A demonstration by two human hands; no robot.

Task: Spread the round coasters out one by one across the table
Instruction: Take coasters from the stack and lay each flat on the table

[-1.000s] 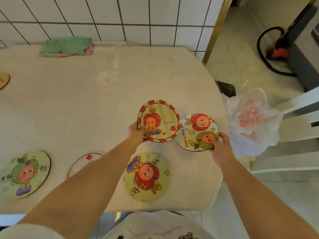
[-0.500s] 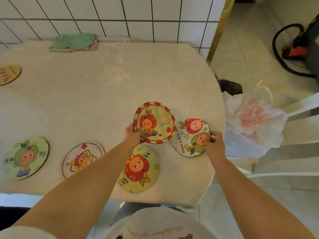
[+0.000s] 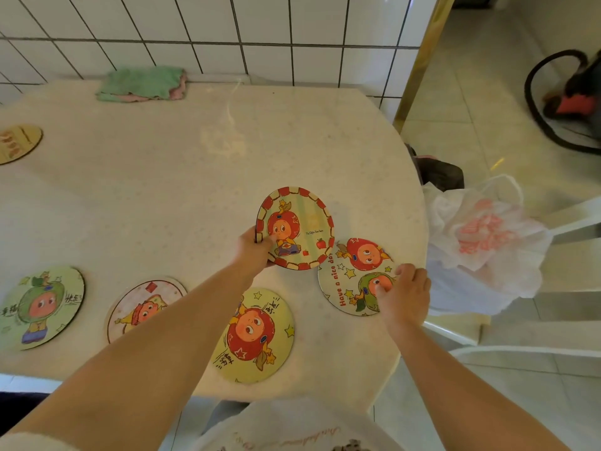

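My left hand (image 3: 255, 247) grips the red-bordered round coaster (image 3: 299, 226) at its left edge, tilted up off the cream table (image 3: 169, 177). My right hand (image 3: 405, 292) pinches the right edge of the "Have a nice day" coaster (image 3: 353, 273), which lies low near the table's right edge, partly under the red-bordered one. Flat on the table lie a yellow-green coaster with a red-haired figure (image 3: 257, 335), a pale pink coaster (image 3: 143, 307) partly hidden by my left forearm, a green coaster (image 3: 40, 305) at the left and a tan coaster (image 3: 16, 143) far left.
A folded green and pink cloth (image 3: 143, 83) lies at the back by the tiled wall. A white plastic bag (image 3: 481, 245) sits on a white chair just off the table's right edge. A black hose and red device (image 3: 572, 102) are on the floor.
Both hands stay on their coasters; the right hand's coaster has shifted slightly right and down toward the table. The camera has tilted, bringing the left coasters further into view.
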